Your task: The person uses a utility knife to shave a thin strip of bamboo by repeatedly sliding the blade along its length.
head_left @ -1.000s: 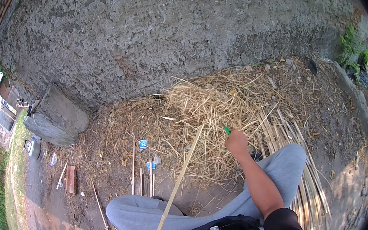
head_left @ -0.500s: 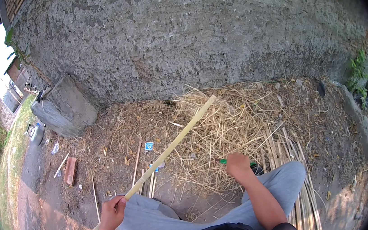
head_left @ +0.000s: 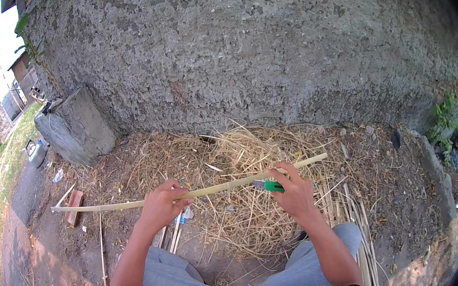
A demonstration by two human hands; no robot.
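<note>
A long, pale bamboo strip point(head_left: 218, 188) lies across in front of me, its right end raised higher in view than its left. My left hand point(head_left: 160, 207) is closed around it left of the middle, with the thumb and fingers pinching its edges. In my right hand point(head_left: 297, 199) is a green box cutter point(head_left: 274, 186), its short blade pointing left just under the strip. The fingers of that hand reach up to the strip's right part; whether the blade touches it I cannot tell.
Pale straw-like shavings point(head_left: 248, 224) are heaped on the soil before my legs. Several cut strips point(head_left: 367, 243) lie by my right knee. A rough grey wall point(head_left: 240, 48) rises behind, with a stone block point(head_left: 81, 129), a brick point(head_left: 73, 207) and a kettle point(head_left: 36, 152) to the left.
The bamboo strip has swung from steeply slanted to nearly level. My left hand has moved up and now grips nearer its middle. My right hand has brought the box cutter up to the strip.
</note>
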